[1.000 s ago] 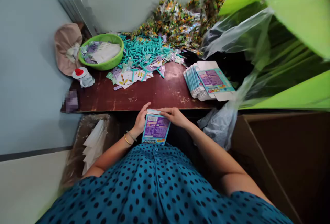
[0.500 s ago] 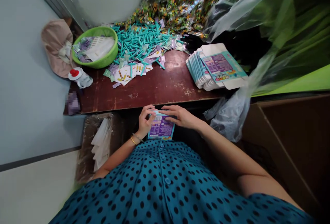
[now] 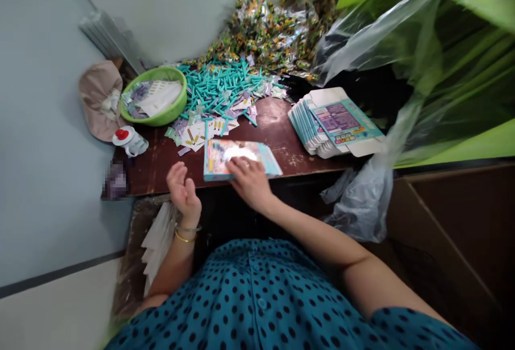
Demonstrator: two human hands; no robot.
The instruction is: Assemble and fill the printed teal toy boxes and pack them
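I count one teal-edged cardboard box [image 3: 216, 160], one teal-and-purple carton stack [image 3: 337, 119], one round green plastic basket [image 3: 171, 114], one lidded white mug [image 3: 135, 145].

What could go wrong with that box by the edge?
The box lies right by the front edge of the table, with only the right hand on it, so a slip might send it to the floor. Loose turquoise sticks and cards lie just behind, so pushing the box back could scatter them. The stacked cartons lean and overlap, so a bump might make them slide.
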